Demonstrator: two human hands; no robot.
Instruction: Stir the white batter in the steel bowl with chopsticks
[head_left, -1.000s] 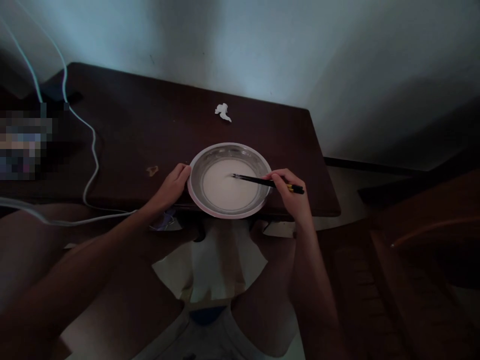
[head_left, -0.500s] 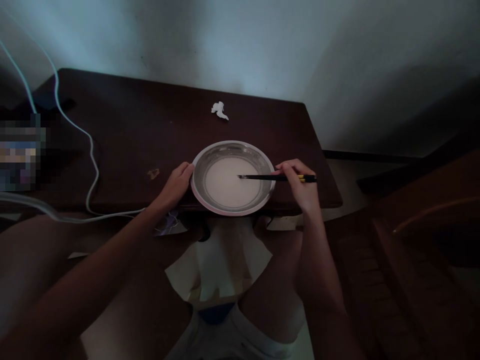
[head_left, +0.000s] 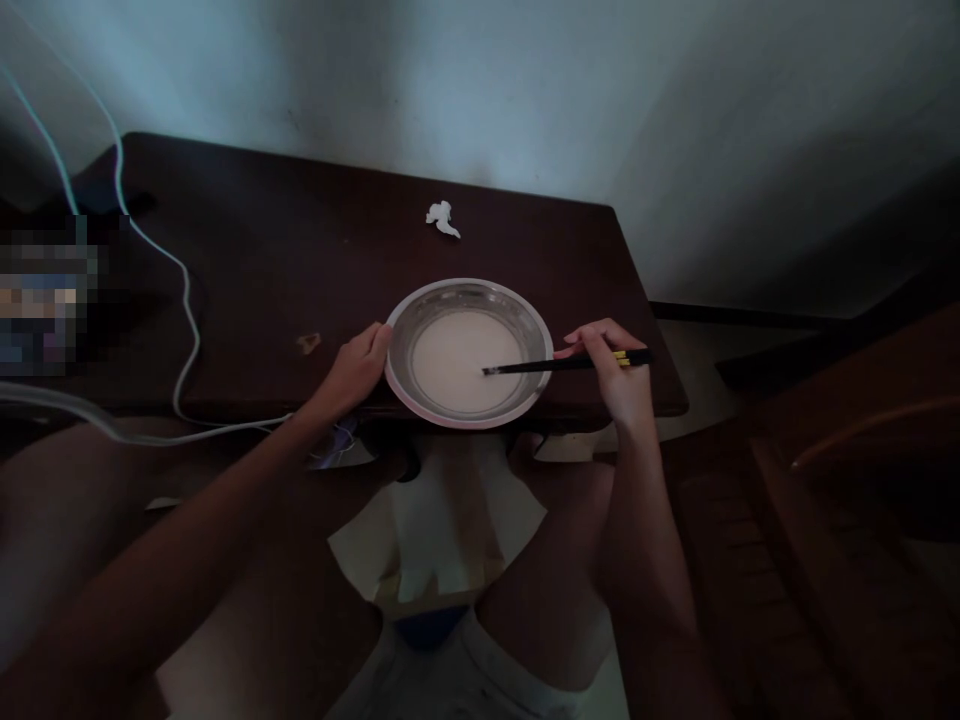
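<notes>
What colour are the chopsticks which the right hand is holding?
The chopsticks are mostly black, with golden bands near the back end; the head view shows this.

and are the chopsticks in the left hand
No, the right hand holds the chopsticks, while the left hand holds the bowl.

Some fingers of my left hand [head_left: 358, 366] are hidden at the metal basin [head_left: 401, 345]; the left edge cuts off a pixelated, unreadable object [head_left: 37, 310].
</notes>
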